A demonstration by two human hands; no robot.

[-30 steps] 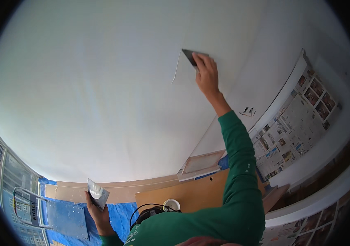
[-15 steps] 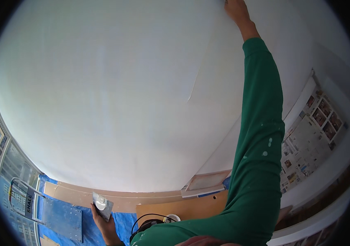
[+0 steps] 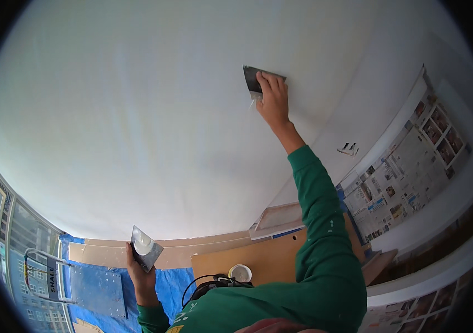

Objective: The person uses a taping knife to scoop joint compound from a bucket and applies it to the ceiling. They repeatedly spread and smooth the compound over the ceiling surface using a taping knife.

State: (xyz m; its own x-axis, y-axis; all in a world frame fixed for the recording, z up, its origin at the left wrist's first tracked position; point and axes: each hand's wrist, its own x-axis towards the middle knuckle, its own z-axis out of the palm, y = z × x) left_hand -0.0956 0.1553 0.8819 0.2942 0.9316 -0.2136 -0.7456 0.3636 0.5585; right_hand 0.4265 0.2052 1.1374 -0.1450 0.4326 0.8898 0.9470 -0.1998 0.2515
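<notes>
My right hand (image 3: 275, 105) reaches up, fingers closed round a dark, flat putty knife (image 3: 251, 81) whose blade lies at the pale wall (image 3: 136, 122). A bit of whitish filler clings at the blade's lower corner. Lower down on the left, my left hand (image 3: 141, 282) grips a grey metal filling blade (image 3: 153, 259). A smooth mound of white filler (image 3: 143, 242) sits on its face. Part of the left fingers is hidden behind that blade.
Below stand a brown board (image 3: 275, 258) and a tub (image 3: 240, 272) with pale contents. Blue sheeting (image 3: 173, 288) covers the area under the wall. A blue step platform with a rail (image 3: 97, 289) is at left, near windows. Newspaper (image 3: 408, 188) covers a surface at right.
My right hand has come down and left from the top edge, bringing the putty knife into view. The thin raised line on the wall no longer shows. My left hand has risen slightly.
</notes>
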